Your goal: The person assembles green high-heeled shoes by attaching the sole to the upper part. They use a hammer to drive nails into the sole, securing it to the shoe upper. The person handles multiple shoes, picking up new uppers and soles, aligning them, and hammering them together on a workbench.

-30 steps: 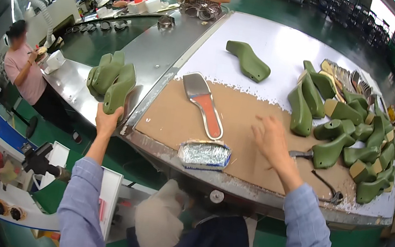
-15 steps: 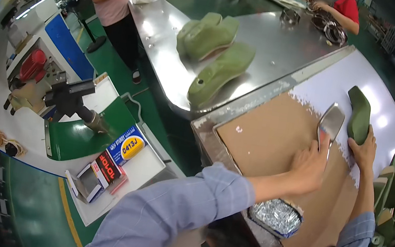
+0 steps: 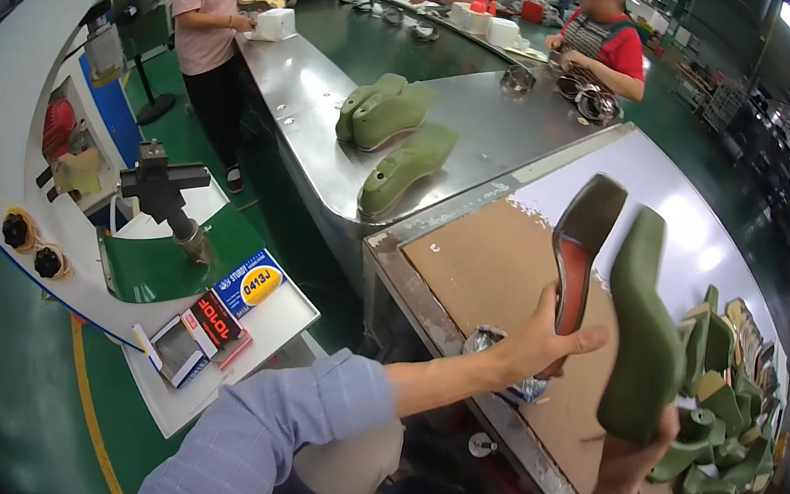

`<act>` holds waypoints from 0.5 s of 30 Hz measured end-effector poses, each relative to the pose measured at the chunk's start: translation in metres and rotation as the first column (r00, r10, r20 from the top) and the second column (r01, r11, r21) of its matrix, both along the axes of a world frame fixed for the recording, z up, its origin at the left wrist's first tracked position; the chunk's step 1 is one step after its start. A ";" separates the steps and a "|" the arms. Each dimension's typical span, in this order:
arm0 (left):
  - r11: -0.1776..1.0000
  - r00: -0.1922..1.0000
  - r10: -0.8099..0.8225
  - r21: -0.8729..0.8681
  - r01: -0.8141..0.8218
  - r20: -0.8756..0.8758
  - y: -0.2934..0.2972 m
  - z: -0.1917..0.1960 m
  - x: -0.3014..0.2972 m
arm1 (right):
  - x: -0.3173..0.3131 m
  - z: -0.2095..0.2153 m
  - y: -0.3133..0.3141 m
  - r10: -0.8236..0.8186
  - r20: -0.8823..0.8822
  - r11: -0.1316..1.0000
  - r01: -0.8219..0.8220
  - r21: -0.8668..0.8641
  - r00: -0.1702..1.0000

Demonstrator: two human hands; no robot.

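My left hand (image 3: 543, 341) grips the lower end of a flat insole (image 3: 581, 248) with a grey back and red-orange edge, held upright above the brown board (image 3: 484, 260). My right hand (image 3: 633, 457) holds a green shoe last (image 3: 641, 327) from below, standing upright right beside the insole. The two pieces are close together, almost touching. A crumpled silver foil tray (image 3: 492, 347) lies on the board just under my left wrist.
Three green lasts (image 3: 400, 137) lie on the steel conveyor table (image 3: 308, 144) behind. A heap of green lasts (image 3: 720, 414) fills the right edge. Other people work at the far table (image 3: 384, 38). A black machine (image 3: 166, 190) and small boxes (image 3: 214, 313) sit at the left.
Both hands were down on the board at the insole and last; now they have lifted both pieces up and hold them upright side by side. The view has turned.
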State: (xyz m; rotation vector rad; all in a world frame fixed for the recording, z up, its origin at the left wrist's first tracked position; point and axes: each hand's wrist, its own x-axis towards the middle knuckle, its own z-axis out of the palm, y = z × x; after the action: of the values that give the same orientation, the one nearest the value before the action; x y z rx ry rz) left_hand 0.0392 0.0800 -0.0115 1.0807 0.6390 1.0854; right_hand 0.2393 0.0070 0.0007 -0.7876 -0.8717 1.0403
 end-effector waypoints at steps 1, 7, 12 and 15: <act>0.996 0.966 -0.084 -0.007 0.088 0.245 -0.014 0.014 0.009 | -0.008 0.012 -0.014 0.154 0.335 0.985 -0.173 0.026 0.930; 0.959 0.807 0.111 -0.275 0.066 0.580 -0.064 0.032 -0.014 | -0.073 0.020 -0.046 -0.011 0.704 0.994 -0.070 0.085 0.710; 0.978 0.813 -0.098 -0.095 0.184 0.574 -0.081 0.024 -0.005 | -0.053 0.014 -0.070 0.464 0.185 0.880 -0.426 -0.210 0.866; 0.998 0.942 -0.044 -0.030 0.057 0.334 -0.086 0.024 -0.011 | -0.047 0.007 -0.079 0.396 0.225 0.918 -0.385 -0.093 0.890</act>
State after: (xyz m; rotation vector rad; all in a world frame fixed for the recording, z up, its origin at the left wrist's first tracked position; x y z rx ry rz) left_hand 0.0284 -0.0056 0.0129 0.8481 0.3586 1.1729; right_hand 0.1923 -0.0718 0.0080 -0.8051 -1.2544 1.3402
